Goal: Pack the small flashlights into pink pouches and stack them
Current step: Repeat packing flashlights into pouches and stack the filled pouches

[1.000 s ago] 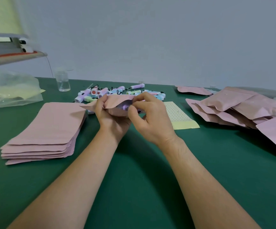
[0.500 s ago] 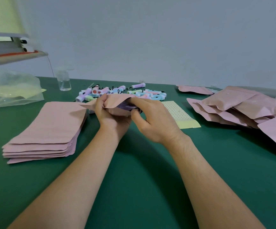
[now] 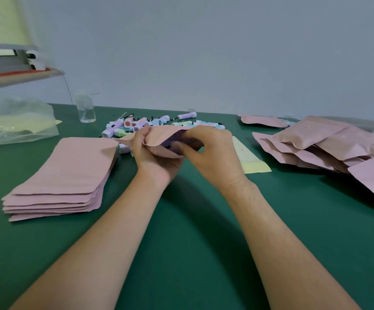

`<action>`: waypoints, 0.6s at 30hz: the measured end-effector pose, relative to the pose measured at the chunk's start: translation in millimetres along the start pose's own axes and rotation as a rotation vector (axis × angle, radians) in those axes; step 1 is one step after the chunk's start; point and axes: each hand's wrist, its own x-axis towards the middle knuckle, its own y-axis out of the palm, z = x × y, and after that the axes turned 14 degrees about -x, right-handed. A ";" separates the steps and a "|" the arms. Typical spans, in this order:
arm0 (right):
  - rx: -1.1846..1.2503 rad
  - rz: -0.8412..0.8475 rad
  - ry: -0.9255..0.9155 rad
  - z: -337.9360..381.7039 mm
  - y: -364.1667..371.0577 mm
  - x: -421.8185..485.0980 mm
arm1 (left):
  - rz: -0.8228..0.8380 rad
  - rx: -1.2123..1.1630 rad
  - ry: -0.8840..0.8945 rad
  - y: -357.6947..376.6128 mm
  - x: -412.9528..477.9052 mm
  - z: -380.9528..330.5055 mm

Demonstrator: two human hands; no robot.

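Observation:
My left hand (image 3: 154, 157) grips an open pink pouch (image 3: 161, 136) at the table's middle, holding its mouth apart. My right hand (image 3: 212, 153) pinches a purple flashlight (image 3: 170, 143) that sits mostly inside the pouch mouth; only a sliver of it shows. Behind my hands lies a loose heap of small pastel flashlights (image 3: 150, 125). A flat stack of empty pink pouches (image 3: 65, 175) lies to the left. A pile of filled pink pouches (image 3: 324, 144) leans at the right.
A green table (image 3: 192, 220) carries everything. A yellow dotted sheet (image 3: 248, 157) lies right of my hands. A clear small bottle (image 3: 87, 108) stands at the back left, beside a clear plastic bag (image 3: 13, 121). One more pink pouch (image 3: 262, 120) lies at the back.
My right hand has pushed the purple flashlight deeper into the pouch mouth; less of it shows now. My left hand keeps the same grip on the pouch.

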 end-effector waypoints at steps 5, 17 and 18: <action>-0.070 -0.058 -0.176 5.5 -3.8 -7.7 | -0.001 0.005 0.042 -3.0 -5.3 -5.3; -0.352 -0.130 -0.317 15.0 -7.6 -9.8 | -0.041 0.088 0.086 -1.6 -4.5 -7.3; -0.361 -0.091 -0.310 14.6 -6.9 -9.9 | -0.044 0.089 0.085 -1.5 -4.8 -7.5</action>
